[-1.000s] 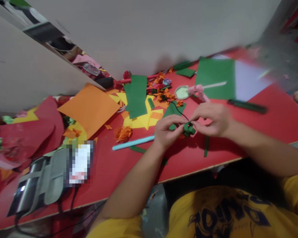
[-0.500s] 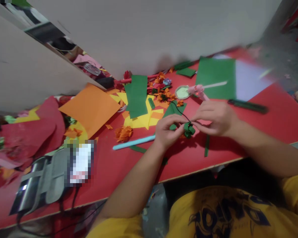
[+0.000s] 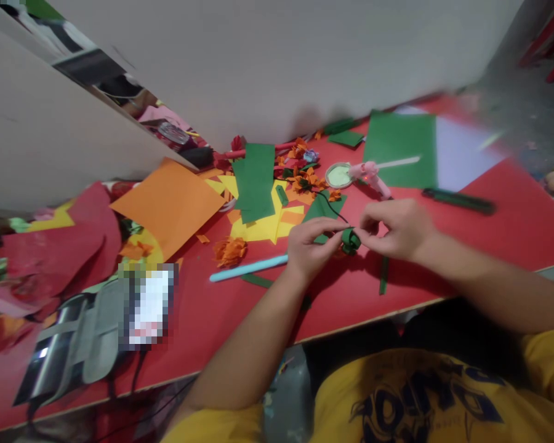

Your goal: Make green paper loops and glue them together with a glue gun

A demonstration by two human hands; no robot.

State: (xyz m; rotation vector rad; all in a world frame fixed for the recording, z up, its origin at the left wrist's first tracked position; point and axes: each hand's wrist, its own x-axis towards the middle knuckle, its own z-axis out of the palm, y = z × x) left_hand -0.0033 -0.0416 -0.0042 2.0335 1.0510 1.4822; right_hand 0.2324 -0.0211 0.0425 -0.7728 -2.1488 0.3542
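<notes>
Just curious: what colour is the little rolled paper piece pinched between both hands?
Dark green: the small rolled paper piece, seen in the head view, only partly hidden by fingertips.

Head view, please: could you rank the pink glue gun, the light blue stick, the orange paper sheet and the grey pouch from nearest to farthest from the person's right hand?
From the right hand:
1. Pink glue gun, just beyond the hand, toward the wall.
2. Light blue stick, past the left hand, on the red table.
3. Orange paper sheet, further left.
4. Grey pouch, far left, by the table's near edge.
</notes>
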